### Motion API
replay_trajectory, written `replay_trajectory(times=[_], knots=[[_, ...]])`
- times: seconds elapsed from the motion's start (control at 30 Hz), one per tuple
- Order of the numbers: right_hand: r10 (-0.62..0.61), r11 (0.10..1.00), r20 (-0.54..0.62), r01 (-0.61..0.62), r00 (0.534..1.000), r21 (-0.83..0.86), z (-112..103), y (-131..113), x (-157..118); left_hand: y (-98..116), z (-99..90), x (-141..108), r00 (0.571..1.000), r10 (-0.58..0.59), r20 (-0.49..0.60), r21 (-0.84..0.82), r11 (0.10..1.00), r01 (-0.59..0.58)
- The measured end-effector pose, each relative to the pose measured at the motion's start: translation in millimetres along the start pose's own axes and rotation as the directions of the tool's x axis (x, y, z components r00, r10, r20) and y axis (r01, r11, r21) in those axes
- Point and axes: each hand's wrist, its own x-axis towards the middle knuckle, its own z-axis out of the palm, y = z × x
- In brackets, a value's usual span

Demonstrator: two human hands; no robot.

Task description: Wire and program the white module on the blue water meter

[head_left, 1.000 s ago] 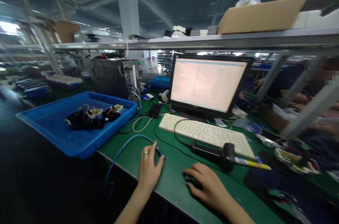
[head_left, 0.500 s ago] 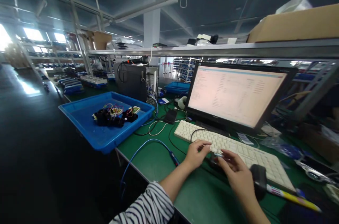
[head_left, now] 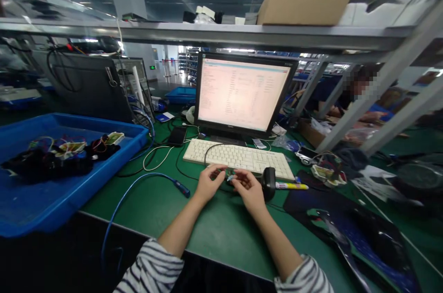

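My right hand (head_left: 249, 189) pinches a small bluish-green part (head_left: 230, 177), too small to name, between thumb and fingertips. Close by on the left, my left hand (head_left: 209, 183) has its thumb and fingers curled together at the tips. What they hold, if anything, I cannot make out. Both hands are over the green tabletop (head_left: 214, 233), just in front of the white keyboard (head_left: 238, 157). Beside my right hand sits a black device with a rounded block shape (head_left: 268, 183).
A monitor (head_left: 242, 94) stands behind the keyboard. At left is a blue tray (head_left: 44, 212) with wired parts; a blue cable (head_left: 138, 181) lies near it. A yellow marker (head_left: 292, 186) and dark glossy panel (head_left: 367, 233) lie right. A shelf (head_left: 207, 32) spans above; another person (head_left: 360, 85) is beyond.
My view has swung to the right, bringing the dark panel and another person into sight. My hands stay close together by the keyboard, with the small part still in my right fingers.
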Motion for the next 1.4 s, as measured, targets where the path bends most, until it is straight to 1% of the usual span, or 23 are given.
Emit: replay_trajectory(times=[0.4, 0.63, 0.8, 0.9, 1.0, 1.03, 1.1, 1.2, 1.3, 1.4], knots=[[0.026, 0.993, 0.024, -0.029, 0.999, 0.114, -2, 1, 2, -3, -1.8, 4, 0.991, -0.119, -0.067, -0.081, 0.99, 0.114], [0.094, 0.99, 0.037, -0.097, 0.995, 0.103, -5, 9, 6, -2, -2.0, 4, 0.982, -0.183, -0.041, -0.084, 0.98, 0.179], [0.09, 0.992, 0.047, -0.093, 0.995, 0.082, -4, 12, 8, 4, -3.1, 5, 0.97, -0.242, -0.036, -0.081, 0.968, 0.238], [0.05, 0.998, 0.039, -0.051, 0.998, 0.021, 2, 11, 6, 11, -3.7, 4, 0.957, -0.291, 0.002, -0.108, 0.951, 0.29], [-0.013, 0.996, 0.038, 0.017, 0.999, -0.092, 6, 12, 4, 14, -5.4, 6, 0.946, -0.32, 0.054, -0.151, 0.934, 0.324], [-0.048, 0.989, 0.033, 0.052, 0.998, -0.138, 7, 13, 4, 14, -6.0, 8, 0.942, -0.33, 0.055, -0.16, 0.929, 0.334], [-0.12, 0.964, 0.04, 0.126, 0.992, -0.233, 6, 14, 5, 10, -6.7, 12, 0.925, -0.379, 0.021, -0.115, 0.918, 0.379], [-0.201, 0.913, 0.054, 0.207, 0.978, -0.351, 2, 13, 3, 4, -7.1, 14, 0.923, -0.379, 0.067, -0.071, 0.921, 0.383], [-0.237, 0.877, 0.056, 0.238, 0.97, -0.417, -1, 10, 0, 0, -7.7, 13, 0.922, -0.368, 0.121, -0.029, 0.927, 0.374], [-0.233, 0.863, 0.058, 0.234, 0.971, -0.447, -2, 7, 0, -1, -7.4, 12, 0.91, -0.39, 0.14, -0.034, 0.917, 0.398]])
